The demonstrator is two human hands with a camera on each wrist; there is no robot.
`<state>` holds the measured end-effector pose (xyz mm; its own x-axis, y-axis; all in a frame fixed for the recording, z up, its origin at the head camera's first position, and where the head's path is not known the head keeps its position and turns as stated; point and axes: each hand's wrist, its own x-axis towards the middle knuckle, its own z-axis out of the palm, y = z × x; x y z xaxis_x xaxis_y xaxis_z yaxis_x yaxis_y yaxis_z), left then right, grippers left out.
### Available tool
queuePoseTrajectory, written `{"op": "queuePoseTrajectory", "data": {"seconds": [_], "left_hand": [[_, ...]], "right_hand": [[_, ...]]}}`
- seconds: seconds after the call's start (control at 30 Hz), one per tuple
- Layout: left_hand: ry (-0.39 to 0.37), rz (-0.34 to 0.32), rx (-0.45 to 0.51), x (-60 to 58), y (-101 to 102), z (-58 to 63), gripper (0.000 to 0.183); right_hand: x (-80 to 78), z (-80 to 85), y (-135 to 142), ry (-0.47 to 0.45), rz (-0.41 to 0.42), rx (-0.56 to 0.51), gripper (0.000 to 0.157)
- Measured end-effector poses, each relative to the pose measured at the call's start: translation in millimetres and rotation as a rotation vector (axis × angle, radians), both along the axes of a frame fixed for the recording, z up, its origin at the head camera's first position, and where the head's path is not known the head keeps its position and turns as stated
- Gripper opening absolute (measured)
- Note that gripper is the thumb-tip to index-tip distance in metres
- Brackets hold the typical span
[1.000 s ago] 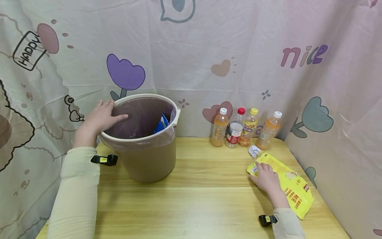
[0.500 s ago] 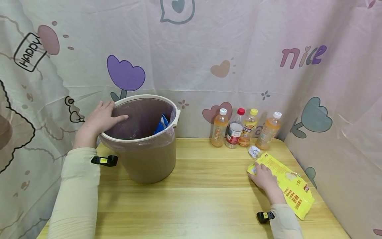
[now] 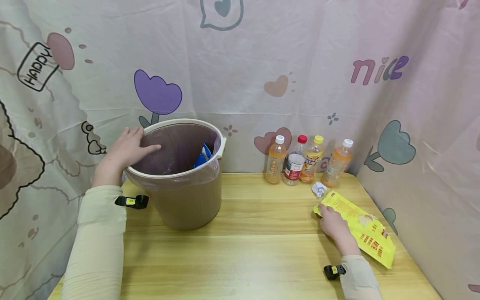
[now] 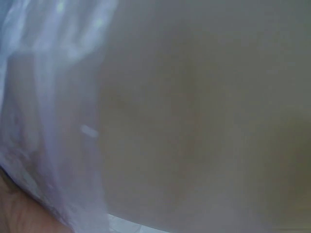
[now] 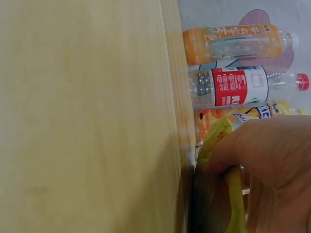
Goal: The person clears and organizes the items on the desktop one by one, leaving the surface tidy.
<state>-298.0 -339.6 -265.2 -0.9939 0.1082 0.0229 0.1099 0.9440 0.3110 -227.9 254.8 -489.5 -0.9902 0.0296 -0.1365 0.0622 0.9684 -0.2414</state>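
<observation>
A brown trash bin (image 3: pixel 183 204) with a cream rim and a clear plastic liner stands on the left of the table. My left hand (image 3: pixel 125 152) rests on its left rim, thumb stretched over the opening. In the left wrist view, the blurred bin wall (image 4: pixel 204 116) and liner (image 4: pixel 73 97) fill most of the picture. A blue wrapper (image 3: pixel 203 156) shows inside the bin. On the right, my right hand (image 3: pixel 335 227) pinches the near-left end of a flat yellow snack bag (image 3: pixel 369 229); the right wrist view shows the bag's edge (image 5: pixel 221 138) between thumb and fingers.
Along the back right stand an orange-labelled bottle (image 3: pixel 276 160), a red-capped bottle (image 3: pixel 294 166), a yellow-capped bottle (image 3: pixel 312 160) and a white-capped bottle (image 3: pixel 337 164). A crumpled paper ball (image 3: pixel 319 189) lies before them. Printed curtain (image 3: pixel 240 75) hangs behind.
The right hand's fingers have closed on the bag's end, and the bag has shifted and tilted slightly, its near corner moving up. The left hand and bin stay put.
</observation>
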Motion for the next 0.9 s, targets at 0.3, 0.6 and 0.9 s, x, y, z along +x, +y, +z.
{"op": "queuePoseTrajectory", "data": {"seconds": [0.3, 0.6, 0.9], "left_hand": [[-0.002, -0.002, 0.005, -0.1, -1, -0.4, 0.101], [-0.003, -0.005, 0.011, -0.3, 0, -1.8, 0.101], [-0.007, 0.0, 0.022, 0.8, 0, 0.8, 0.101]], "right_hand": [[14.7, 6.8, -3, 0.148, 0.044, 0.037, 0.051], [29.7, 23.4, -9, 0.271, 0.041, 0.059, 0.052], [39.6, 40.0, -12, 0.348, 0.065, 0.104, 0.064]]}}
